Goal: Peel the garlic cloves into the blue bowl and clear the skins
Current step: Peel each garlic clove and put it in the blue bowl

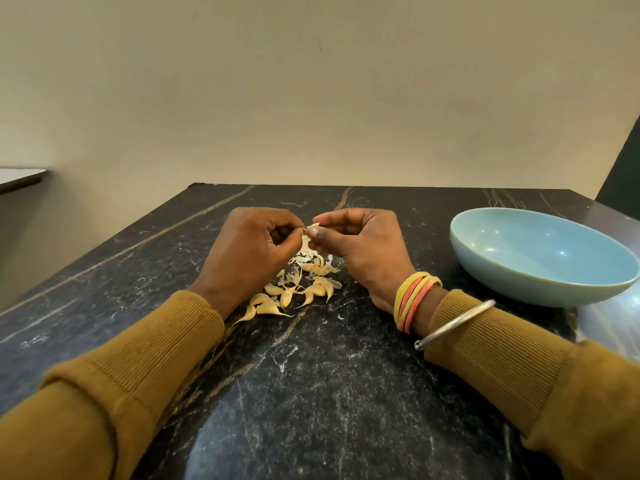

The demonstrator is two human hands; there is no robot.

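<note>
Pinches one small pale garlic clove (313, 226) between thumb and forefinger of the right hand (360, 247), the other fingers curled in, raised off the dark veined stone worktop (311, 393); nips at the clove's tip with the curled fingertips of the left hand (254, 252), thumb against forefinger, likely gripping a tag of peel, though too small to tell for sure; lets a strip of white papery skin (306, 245) hang below the two hands.

Works directly over the heap of unpeeled cream-yellow garlic cloves and loose skins (298, 289) lying on the worktop between the wrists, presumably so that peelings drop in one spot and sweep up easily afterwards.

Has the wide shallow light-blue ceramic bowl (540, 252) standing to the right, near the right hand yet apart from the heap: close enough for a short drop of each bare clove, far enough to stay free of flakes. Shows nothing inside it, so judged early in the task, with most cloves unpeeled and the skins not yet cleared.

Wears mustard ribbed sleeves (145, 358) on both forearms; yellow and coral thread bands (414, 299) and a plain silver metal bangle (457, 322) at the right wrist.

Calls next for a steady pull away from the clove; risks tearing the thin skin short — or dropping the clove back into the heap.
</note>
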